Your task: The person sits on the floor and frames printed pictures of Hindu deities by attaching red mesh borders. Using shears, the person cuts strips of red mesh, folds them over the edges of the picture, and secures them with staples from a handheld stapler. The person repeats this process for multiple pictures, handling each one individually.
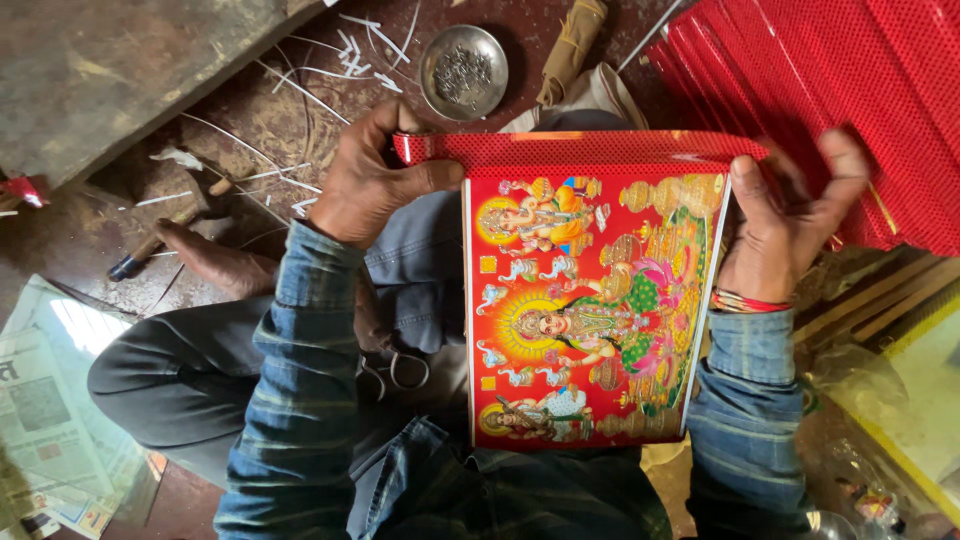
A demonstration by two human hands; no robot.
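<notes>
A glossy red picture print (585, 310) with several painted figures lies over my lap. A red dotted frame strip (580, 148) runs along its top edge. My left hand (375, 180) grips the strip's left end, thumb laid across it. My right hand (785, 225) holds the strip's right end and the print's upper right corner, fingers partly spread. Scissors (395, 372) rest on my lap just left of the print.
A stack of red dotted strips (850, 90) fills the upper right. A small metal bowl (463, 72) of tiny nails sits on the floor ahead, amid white slivers. A hammer (160, 235) lies left, newspaper (50, 410) at lower left, yellow-edged sheets (920, 380) at right.
</notes>
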